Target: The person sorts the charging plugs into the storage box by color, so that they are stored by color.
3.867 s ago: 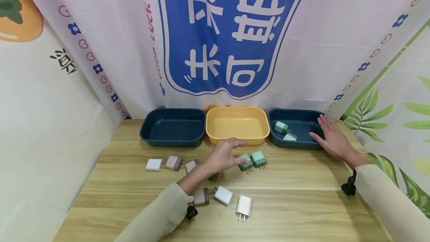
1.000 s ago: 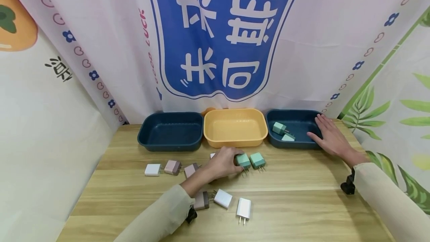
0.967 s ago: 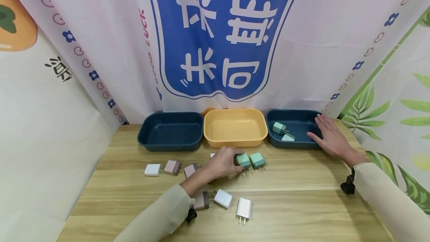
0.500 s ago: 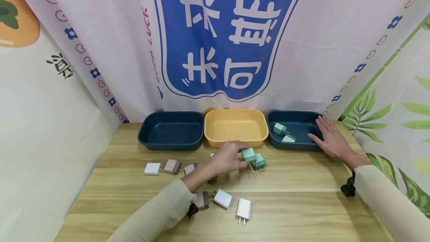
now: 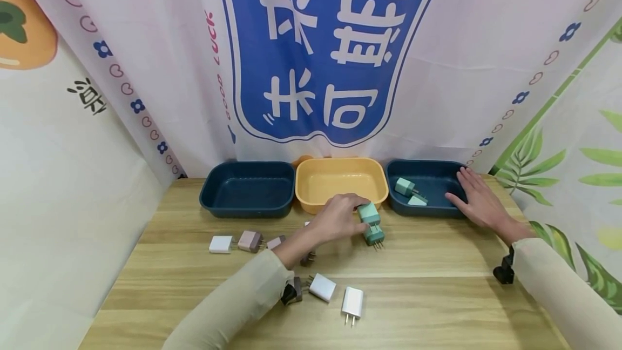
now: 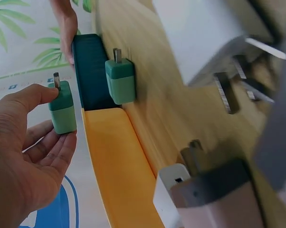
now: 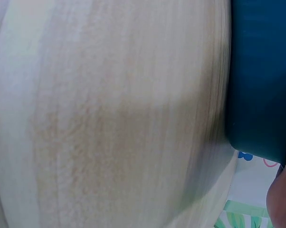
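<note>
My left hand (image 5: 338, 219) pinches a two-tone green plug adapter (image 5: 369, 213) between thumb and fingers, raised above the table in front of the yellow bin. In the left wrist view the held green charger plug (image 6: 63, 109) has its metal prongs toward the thumb side. A second green charger plug (image 6: 120, 81) stands on the table, partly behind the held one in the head view. My right hand (image 5: 478, 199) rests with extended fingers on the right end of the right dark blue bin (image 5: 439, 210), where two green charger plugs (image 5: 404, 186) lie.
Left of it stand the yellow bin (image 5: 311, 207) and another dark blue bin (image 5: 248, 212). On the wooden table (image 5: 427, 285) lie several white and pinkish-brown chargers, among them a white charger (image 5: 352, 301) near the front and a pinkish charger (image 5: 250, 241) at left.
My left hand has closed on a green charger plug, lifted it off the table and carried it to the right and toward the bins. The right hand stays on its bin.
</note>
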The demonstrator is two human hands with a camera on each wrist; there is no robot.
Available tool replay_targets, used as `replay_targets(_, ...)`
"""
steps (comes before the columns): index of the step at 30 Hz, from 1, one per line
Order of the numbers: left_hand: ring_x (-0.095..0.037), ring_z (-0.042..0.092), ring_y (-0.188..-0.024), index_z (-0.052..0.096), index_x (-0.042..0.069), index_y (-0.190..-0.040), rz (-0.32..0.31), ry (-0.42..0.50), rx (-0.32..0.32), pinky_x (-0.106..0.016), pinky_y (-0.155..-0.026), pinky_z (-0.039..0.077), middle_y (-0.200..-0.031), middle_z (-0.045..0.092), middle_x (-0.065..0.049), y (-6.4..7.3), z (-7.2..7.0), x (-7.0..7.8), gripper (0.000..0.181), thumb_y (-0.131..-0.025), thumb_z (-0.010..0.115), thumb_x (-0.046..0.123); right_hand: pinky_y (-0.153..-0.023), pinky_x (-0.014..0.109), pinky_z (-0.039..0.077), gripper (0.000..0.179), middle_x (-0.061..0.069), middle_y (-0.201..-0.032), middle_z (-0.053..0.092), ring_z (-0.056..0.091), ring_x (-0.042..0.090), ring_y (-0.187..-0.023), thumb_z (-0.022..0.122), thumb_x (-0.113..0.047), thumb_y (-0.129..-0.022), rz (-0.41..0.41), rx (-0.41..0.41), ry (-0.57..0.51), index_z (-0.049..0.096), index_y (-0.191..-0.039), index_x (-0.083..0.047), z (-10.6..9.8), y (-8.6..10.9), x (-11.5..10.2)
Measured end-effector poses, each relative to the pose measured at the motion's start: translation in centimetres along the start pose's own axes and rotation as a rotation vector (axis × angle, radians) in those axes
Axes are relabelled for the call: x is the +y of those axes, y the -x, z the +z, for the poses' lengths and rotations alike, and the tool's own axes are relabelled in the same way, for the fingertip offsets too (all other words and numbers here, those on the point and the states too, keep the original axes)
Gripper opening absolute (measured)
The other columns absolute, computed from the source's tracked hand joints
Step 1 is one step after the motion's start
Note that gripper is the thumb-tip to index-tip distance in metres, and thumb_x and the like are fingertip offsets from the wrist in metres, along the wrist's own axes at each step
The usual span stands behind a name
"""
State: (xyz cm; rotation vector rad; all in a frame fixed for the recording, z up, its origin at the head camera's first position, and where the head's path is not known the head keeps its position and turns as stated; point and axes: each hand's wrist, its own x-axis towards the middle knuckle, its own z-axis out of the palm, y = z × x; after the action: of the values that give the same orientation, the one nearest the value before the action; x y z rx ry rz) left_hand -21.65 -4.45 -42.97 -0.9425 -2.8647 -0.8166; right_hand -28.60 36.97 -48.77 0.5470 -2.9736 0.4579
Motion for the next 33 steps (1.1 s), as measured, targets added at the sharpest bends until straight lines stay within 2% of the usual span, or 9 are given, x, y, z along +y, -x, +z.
replay_targets(9, -0.017, 0.072, -0.103, 0.073, 0.007, -0.133, 0.024, 0.009, 0.047, -0.019, -0.084, 0.056, -0.120, 0.075, -0.005, -1.8, 0.3, 0.8, 0.051, -0.088, 0.088, 0.024, -0.132, 0.052, -0.001, 0.089, 0.038, -0.168, 0.015, 0.009, 0.050, -0.160, 0.051, -0.050, -0.109, -0.003, 0.006, -0.011, 0.021, -0.160, 0.016, 0.1, 0.2, 0.0)
replay_targets(19, -0.017, 0.068, -0.092, 0.074, 0.007, -0.132, 0.049, 0.014, 0.104, -0.018, -0.074, 0.050, -0.115, 0.075, -0.004, -4.3, 0.6, 1.7, 0.049, -0.088, 0.087, 0.024, -0.132, 0.054, 0.002, 0.088, 0.038, -0.168, 0.017, 0.012, 0.051, -0.159, 0.051, -0.050, -0.110, -0.011, 0.010, 0.018, 0.023, -0.160, 0.016, 0.0, 0.2, 0.0)
replay_targets(28, -0.019, 0.072, -0.107, 0.072, 0.008, -0.136, 0.011, -0.006, 0.097, -0.019, -0.083, 0.055, -0.128, 0.074, -0.006, -6.0, 1.6, 2.1, 0.052, -0.090, 0.087, 0.028, -0.132, 0.054, 0.003, 0.088, 0.038, -0.168, 0.017, 0.011, 0.051, -0.159, 0.049, -0.051, -0.110, -0.010, -0.006, 0.039, 0.023, -0.160, 0.017, 0.0, 0.1, -0.1)
replay_targets(33, -0.017, 0.071, -0.104, 0.071, 0.008, -0.137, -0.013, -0.006, 0.089, -0.018, -0.081, 0.055, -0.128, 0.073, -0.005, -6.5, 1.9, 2.1, 0.053, -0.091, 0.086, 0.029, -0.132, 0.054, 0.003, 0.088, 0.038, -0.168, 0.017, 0.013, 0.051, -0.159, 0.048, -0.051, -0.110, -0.012, -0.002, 0.049, 0.023, -0.160, 0.016, 0.0, 0.0, -0.1)
